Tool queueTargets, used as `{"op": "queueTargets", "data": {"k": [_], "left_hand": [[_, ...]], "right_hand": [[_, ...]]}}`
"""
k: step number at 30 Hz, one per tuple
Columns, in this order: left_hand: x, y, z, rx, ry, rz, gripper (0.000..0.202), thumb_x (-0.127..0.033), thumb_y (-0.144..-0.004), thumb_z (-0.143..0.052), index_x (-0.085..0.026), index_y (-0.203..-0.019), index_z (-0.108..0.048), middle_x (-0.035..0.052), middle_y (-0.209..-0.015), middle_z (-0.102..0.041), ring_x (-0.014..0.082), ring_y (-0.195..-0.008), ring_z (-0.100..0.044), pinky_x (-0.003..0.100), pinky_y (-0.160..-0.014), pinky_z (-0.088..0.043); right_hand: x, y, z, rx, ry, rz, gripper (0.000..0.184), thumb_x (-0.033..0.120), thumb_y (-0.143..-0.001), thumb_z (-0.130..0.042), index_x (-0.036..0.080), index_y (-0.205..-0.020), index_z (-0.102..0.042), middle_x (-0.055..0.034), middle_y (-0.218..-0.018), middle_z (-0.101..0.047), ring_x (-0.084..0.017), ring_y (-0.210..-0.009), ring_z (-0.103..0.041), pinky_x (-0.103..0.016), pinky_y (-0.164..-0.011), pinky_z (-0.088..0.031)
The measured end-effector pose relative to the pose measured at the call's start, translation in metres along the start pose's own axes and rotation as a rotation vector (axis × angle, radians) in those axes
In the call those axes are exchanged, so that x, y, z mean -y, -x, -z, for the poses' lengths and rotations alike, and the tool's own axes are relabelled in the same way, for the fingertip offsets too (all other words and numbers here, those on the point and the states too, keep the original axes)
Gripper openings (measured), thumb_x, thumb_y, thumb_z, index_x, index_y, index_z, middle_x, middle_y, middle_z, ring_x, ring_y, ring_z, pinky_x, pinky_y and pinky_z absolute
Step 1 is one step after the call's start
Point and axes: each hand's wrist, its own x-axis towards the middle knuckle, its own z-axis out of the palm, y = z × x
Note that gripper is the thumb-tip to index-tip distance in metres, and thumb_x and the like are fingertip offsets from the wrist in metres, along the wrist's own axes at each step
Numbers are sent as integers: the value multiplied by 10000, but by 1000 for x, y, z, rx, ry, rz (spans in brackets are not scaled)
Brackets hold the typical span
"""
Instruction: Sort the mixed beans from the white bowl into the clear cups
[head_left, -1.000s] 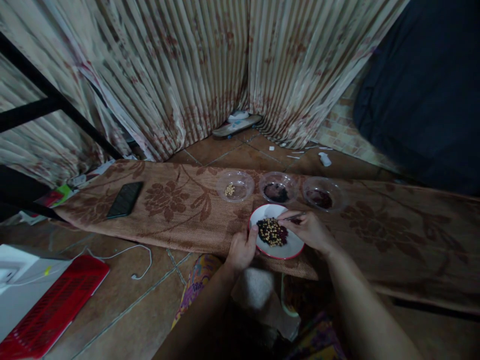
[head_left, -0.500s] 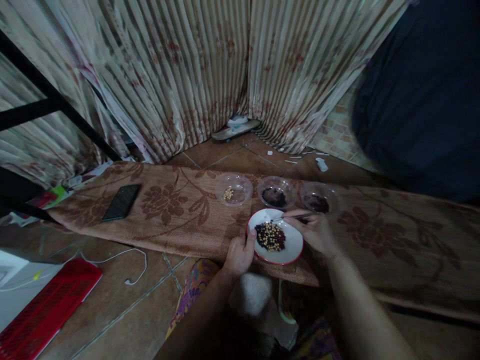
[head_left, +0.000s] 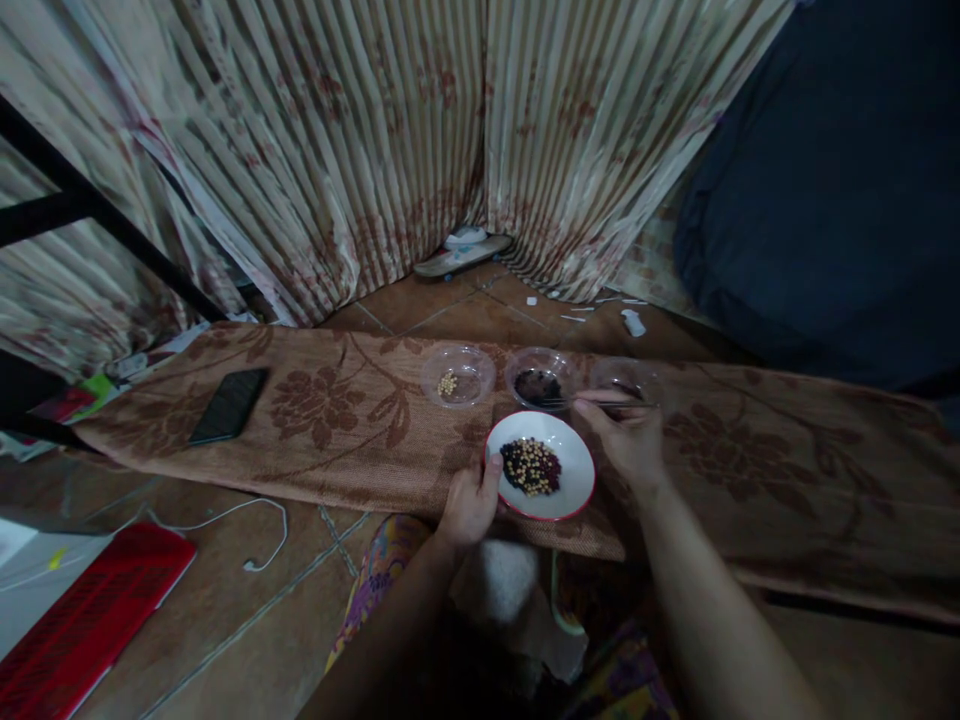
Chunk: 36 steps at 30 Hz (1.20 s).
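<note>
A white plate with a red rim [head_left: 577, 465] lies on a brown flowered cloth [head_left: 337, 420] and holds a heap of mixed dark and pale beans [head_left: 531, 466]. My left hand [head_left: 469, 500] grips the plate's left edge, thumb on the rim. My right hand [head_left: 626, 435] is closed on thin metal tweezers [head_left: 570, 403], whose tips reach over the middle clear bowl [head_left: 537, 375] of dark beans. A clear bowl of pale beans [head_left: 457, 373] stands to its left. Another clear bowl [head_left: 626, 377] stands to its right, partly behind my hand.
A black phone [head_left: 229, 405] lies on the cloth at left. A white cable [head_left: 247, 520] and a red-and-white appliance [head_left: 82, 620] sit on the tiled floor. Striped curtains hang behind; a sandal [head_left: 461, 252] lies beneath them. A dark blue mass [head_left: 825, 200] fills the right.
My right hand has lifted off the plate and moved back, carrying the tweezers to the middle clear bowl. My left hand stays on the plate's edge.
</note>
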Motion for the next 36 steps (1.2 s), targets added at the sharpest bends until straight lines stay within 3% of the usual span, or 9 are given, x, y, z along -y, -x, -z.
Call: {"op": "queueTargets", "data": {"k": [6,10,17,25,36], "left_hand": [[2,0,-1,-28,-60,-33,568,-581,-948,-245,-150,-962,-614,25,-535,-636,205,-589,-658,301,-650,-488],[1,0,0,-15,-46,-28,578,-589,-947,-234,-146,-957,-606,31,-555,-645,200,-577,-653,293,-623,-481],[1,-1,0,-24,-64,-39,522,-572,-950,-253,-168,-963,-583,27,-568,-653,204,-593,-662,302,-659,-483],[-1,0,-1,-28,-23,-9,505,-568,-944,-281,-158,-992,-572,6,-511,-614,190,-512,-640,279,-577,-482],[-2,1,0,-32,-45,-16,511,-544,-948,-293,-145,-1062,-591,29,-583,-659,211,-587,-660,296,-625,-491]], "right_hand": [[0,17,-5,402,-39,-84,207,379,-743,-721,190,-822,-751,-59,-840,-754,-202,-749,-686,-305,-681,-551],[-3,21,-10,531,-35,-76,217,386,-762,-705,189,-837,-754,-55,-852,-756,-209,-789,-694,-315,-741,-550],[-5,21,-12,568,41,-75,215,378,-787,-677,200,-877,-756,-51,-877,-760,-213,-799,-698,-321,-748,-550],[-4,19,-13,568,98,-43,197,364,-796,-657,205,-860,-753,-50,-878,-760,-219,-823,-702,-320,-757,-550],[-9,21,-14,561,157,-61,212,381,-802,-652,211,-869,-760,-48,-897,-765,-227,-815,-709,-327,-751,-556]]}}
